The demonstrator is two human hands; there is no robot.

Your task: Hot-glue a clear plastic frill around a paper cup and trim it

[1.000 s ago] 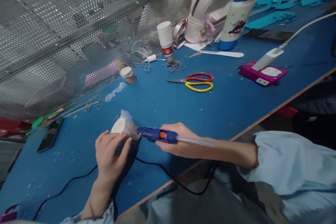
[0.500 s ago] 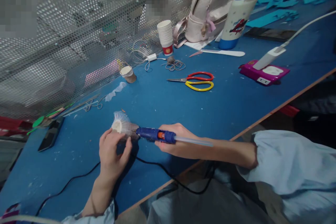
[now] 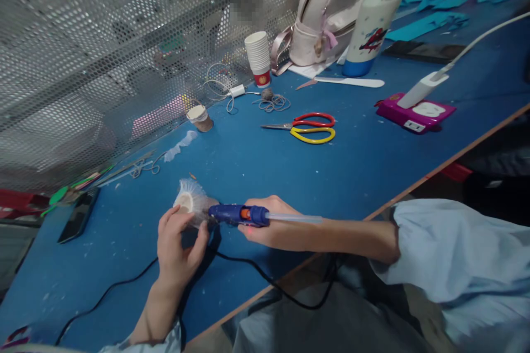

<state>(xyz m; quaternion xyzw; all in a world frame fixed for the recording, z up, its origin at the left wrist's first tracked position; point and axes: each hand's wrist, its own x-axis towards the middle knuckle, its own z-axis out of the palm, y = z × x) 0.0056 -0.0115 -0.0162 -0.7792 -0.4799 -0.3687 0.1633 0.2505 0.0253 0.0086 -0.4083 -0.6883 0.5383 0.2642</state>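
My left hand holds a small paper cup by its side, thumb and fingers closed around it. The cup lies tilted, its pale opening to the left, with a pleated sheer white frill around the rim. In my right hand is a blue glue gun with an orange part inside and a clear glue stick sticking out of its back. The gun's nozzle is at the cup's side, near the frill. Whether the tip touches is hard to make out. My right fingers are partly hidden under the gun.
Scissors with red and yellow handles lie beyond my hands. Farther back stand a smaller cup, stacked paper cups, a backpack and a bottle. A purple power strip sits right; a black cord crosses in front.
My right hand has moved the glue gun slightly left, bringing its nozzle closer to the frill. My left hand keeps holding the cup, which appears slightly turned.
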